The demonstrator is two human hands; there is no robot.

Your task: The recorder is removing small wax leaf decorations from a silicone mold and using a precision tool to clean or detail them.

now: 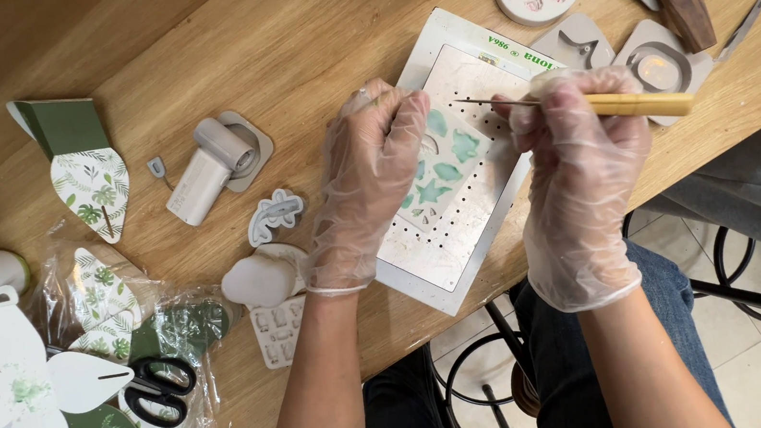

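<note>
The gloved left hand [367, 182] pins a white silicone mould [445, 165] with teal shapes while the right hand [574, 137], grip clamped on a yellow-handled needle tool [580, 104], works its cavities on the wooden counter [283, 52].

both hands gloved, left hand [375, 181] curled, pressing down, right hand [580, 160] pinching closed, forearms bare

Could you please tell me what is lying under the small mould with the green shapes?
The mould lies on a perforated white tray. The left hand covers its left edge, hiding what is beneath there.

single head view, looking steeply down, close over wooden table [281, 33] edge.
</note>
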